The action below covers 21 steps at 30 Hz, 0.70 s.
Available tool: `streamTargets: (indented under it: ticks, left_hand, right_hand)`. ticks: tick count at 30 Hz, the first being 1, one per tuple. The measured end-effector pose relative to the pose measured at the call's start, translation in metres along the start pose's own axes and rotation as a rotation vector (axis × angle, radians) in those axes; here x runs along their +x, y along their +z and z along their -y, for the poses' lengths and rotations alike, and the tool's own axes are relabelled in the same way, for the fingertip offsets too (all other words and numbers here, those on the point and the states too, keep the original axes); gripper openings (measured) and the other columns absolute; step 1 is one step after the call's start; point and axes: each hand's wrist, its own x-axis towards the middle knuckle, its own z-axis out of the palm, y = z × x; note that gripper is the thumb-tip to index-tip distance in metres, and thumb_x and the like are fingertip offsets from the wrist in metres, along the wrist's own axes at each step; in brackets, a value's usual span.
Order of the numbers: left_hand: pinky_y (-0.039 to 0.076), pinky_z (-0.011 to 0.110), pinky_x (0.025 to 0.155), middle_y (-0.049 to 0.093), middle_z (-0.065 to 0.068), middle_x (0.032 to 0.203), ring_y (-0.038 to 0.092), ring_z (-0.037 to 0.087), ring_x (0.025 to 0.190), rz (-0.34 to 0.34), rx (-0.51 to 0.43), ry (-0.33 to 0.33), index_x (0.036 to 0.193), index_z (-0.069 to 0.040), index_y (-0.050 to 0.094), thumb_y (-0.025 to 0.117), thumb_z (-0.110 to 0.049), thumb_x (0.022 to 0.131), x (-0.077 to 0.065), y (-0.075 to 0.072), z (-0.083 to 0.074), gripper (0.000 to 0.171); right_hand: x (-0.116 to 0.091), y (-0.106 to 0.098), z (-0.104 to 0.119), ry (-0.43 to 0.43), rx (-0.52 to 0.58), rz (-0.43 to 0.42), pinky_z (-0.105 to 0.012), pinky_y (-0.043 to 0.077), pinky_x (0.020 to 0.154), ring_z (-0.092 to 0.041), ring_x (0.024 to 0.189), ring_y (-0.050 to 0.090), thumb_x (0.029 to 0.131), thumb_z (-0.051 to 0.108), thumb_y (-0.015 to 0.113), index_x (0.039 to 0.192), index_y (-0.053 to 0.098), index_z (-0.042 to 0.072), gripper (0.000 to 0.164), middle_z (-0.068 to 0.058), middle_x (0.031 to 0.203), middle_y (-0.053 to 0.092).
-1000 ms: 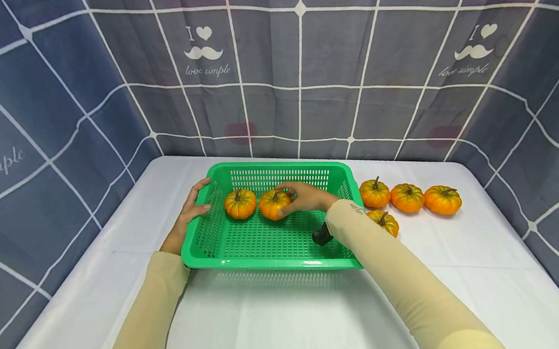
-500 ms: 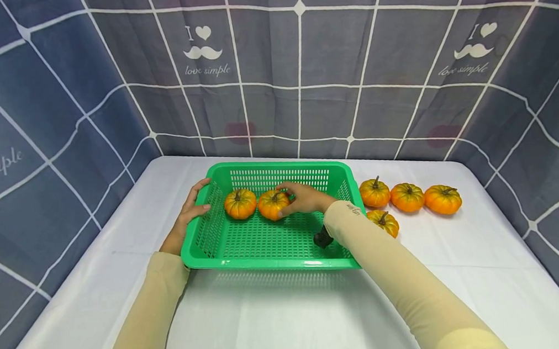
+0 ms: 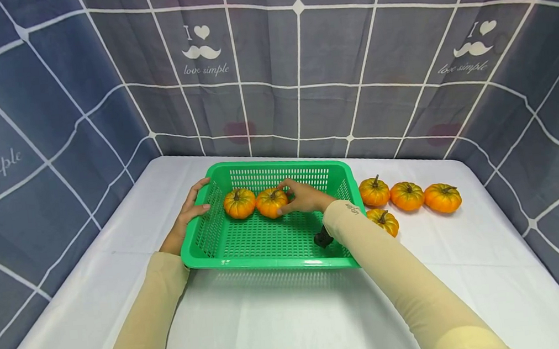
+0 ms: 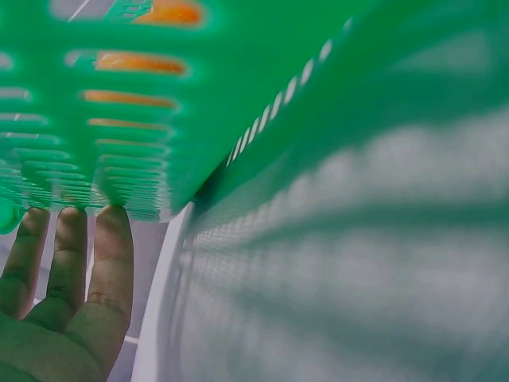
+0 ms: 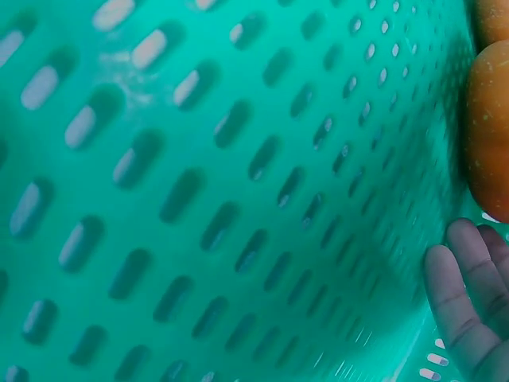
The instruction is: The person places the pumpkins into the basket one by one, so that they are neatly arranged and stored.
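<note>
A green plastic basket [image 3: 272, 267] with slotted walls stands on the white table. My left hand [image 3: 188, 215] grips its left end, thumb over the rim and fingers along the outside; in the left wrist view those fingers [image 4: 111, 263] lie against the slotted wall. Inside the basket, two small orange pumpkins sit side by side. The left pumpkin [image 3: 239, 204] is untouched. My right hand [image 3: 306, 197] reaches in and holds the right pumpkin [image 3: 269, 203] at its right side, thumb in front and fingers behind. The right wrist view shows its fingers [image 5: 457, 302] just below a pumpkin [image 5: 489, 135].
Right of the basket are several more pumpkins: three in a row, a near one [image 3: 375, 191], a middle one [image 3: 407, 196] and a far one [image 3: 443, 198], plus another [image 3: 383, 221] partly behind the right sleeve. A grey checked curtain [image 3: 274, 108] hangs around the table [image 3: 273, 330].
The pumpkin at my right hand has shifted slightly left, closer to the other one in the basket. My right hand has moved a little left too. The left hand has stayed on the basket.
</note>
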Motion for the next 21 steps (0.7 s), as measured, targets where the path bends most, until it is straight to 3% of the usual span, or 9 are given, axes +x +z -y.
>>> streamTargets:
  ticks: [5,13,21]
  left_hand:
    - [0.050,0.024,0.106,0.044,0.002,0.158,0.052,0.010,0.138,0.001,0.000,0.034,0.162,-0.013,0.036,0.040,0.002,0.100,0.001,-0.001,0.003,0.064]
    - [0.048,0.024,0.108,0.040,0.003,0.159,0.050,0.009,0.139,0.002,-0.007,0.026,0.162,-0.015,0.036,0.039,0.002,0.100,0.001,-0.001,0.003,0.064]
    - [0.049,0.023,0.107,0.046,-0.002,0.156,0.052,0.009,0.137,0.002,-0.011,0.039,0.162,-0.012,0.035,0.039,0.003,0.099,0.001,-0.001,0.003,0.065]
  right_hand:
    - [0.001,-0.001,0.000,0.003,-0.016,-0.004,-0.055,0.048,0.114,-0.042,0.141,0.053,0.100,0.023,0.080,0.156,0.046,0.008,0.068,-0.027,0.152,0.054]
    - [0.000,-0.005,0.001,-0.004,-0.021,0.003,-0.055,0.046,0.115,-0.042,0.142,0.053,0.099,0.023,0.080,0.161,0.042,0.006,0.075,-0.027,0.153,0.054]
    - [-0.001,-0.011,0.004,-0.005,0.054,-0.017,-0.054,0.049,0.112,-0.040,0.142,0.052,0.099,0.018,0.080,0.162,0.043,0.006,0.074,-0.026,0.153,0.054]
